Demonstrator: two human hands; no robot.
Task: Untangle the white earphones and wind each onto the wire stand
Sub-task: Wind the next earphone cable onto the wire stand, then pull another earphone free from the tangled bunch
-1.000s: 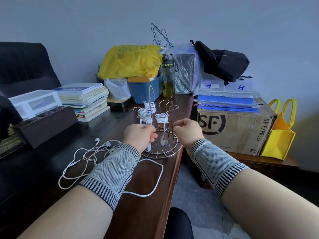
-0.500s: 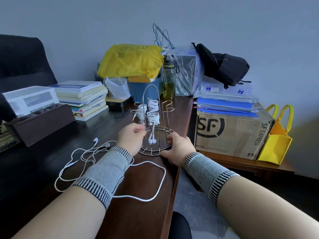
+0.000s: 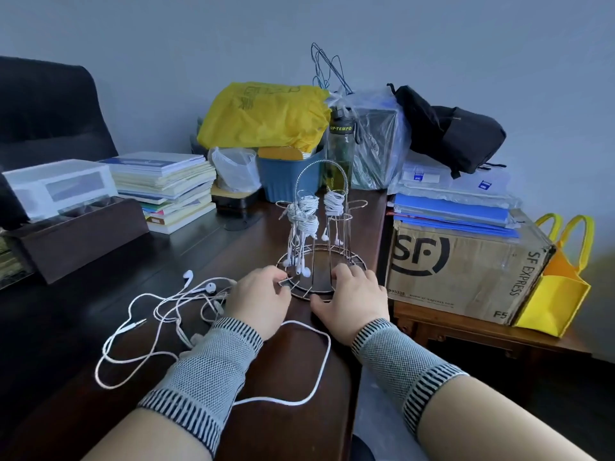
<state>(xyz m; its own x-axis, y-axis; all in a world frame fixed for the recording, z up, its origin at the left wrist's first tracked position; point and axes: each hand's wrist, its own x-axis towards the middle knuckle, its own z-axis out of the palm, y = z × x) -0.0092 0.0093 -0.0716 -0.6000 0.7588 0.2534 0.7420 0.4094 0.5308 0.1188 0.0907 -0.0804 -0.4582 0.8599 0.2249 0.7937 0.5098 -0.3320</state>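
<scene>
We find the wire stand point(image 3: 321, 247) upright near the right edge of the table point(image 3: 199, 254), with several white earphones already wound point(image 3: 306, 214) on its upper hooks and earbuds hanging inside the frame. The remaining white earphones point(image 3: 173, 311) lie in a loose tangle on the table to the left of the stand, one long loop trailing toward the near edge beneath our left wrist. Our left hand point(image 3: 258, 301) rests at the left of the base ring, its fingers curled and apparently pinching the ring wire; our right hand point(image 3: 352, 299) lies at the right of the ring, fingers bent over it, though we cannot tell whether they truly grip it. We judge the stand light, rigid and easily tipped, so it is best held low at the base ring. The cord is thin, limp and prone to snagging; we advise taking it near an earbud or the plug and drawing loops out gently.
</scene>
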